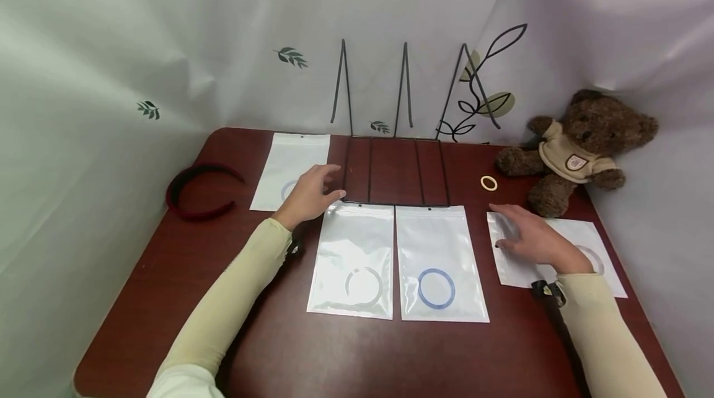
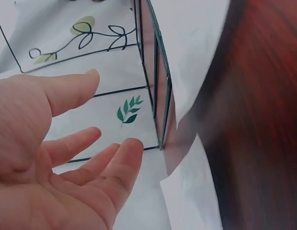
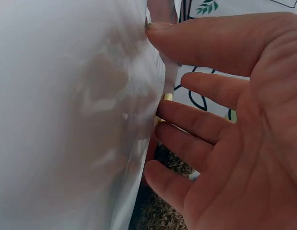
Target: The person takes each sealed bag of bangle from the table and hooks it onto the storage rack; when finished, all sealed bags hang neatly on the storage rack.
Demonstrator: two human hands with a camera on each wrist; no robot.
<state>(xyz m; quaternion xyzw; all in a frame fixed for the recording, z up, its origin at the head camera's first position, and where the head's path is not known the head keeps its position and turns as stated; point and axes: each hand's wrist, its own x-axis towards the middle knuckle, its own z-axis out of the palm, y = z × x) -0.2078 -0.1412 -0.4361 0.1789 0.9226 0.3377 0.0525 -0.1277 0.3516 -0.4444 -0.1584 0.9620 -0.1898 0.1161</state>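
The left hand (image 1: 312, 194) is held above the table between a white pouch (image 1: 295, 156) at the back left and the black wire rack (image 1: 396, 204); its fingers are loosely bent around nothing. In the left wrist view that hand (image 2: 67, 158) has thumb and fingers spread beside the rack's wires. Over the left end of the rightmost pouch (image 1: 580, 234) is the right hand (image 1: 535, 238). In the right wrist view its relaxed fingers (image 3: 187, 120) lie at the edge of the pouch (image 3: 91, 120); whether they touch it is unclear. Two pouches, one with a white ring (image 1: 364, 286), one with a blue ring (image 1: 437, 288), lie side by side.
A dark red headband (image 1: 173, 196) lies at the left of the red-brown table (image 1: 312, 358). A small cream ring (image 1: 488, 183) lies near the brown teddy bear (image 1: 577, 144) at the back right. White patterned sheeting (image 1: 234, 44) hangs behind and at both sides.
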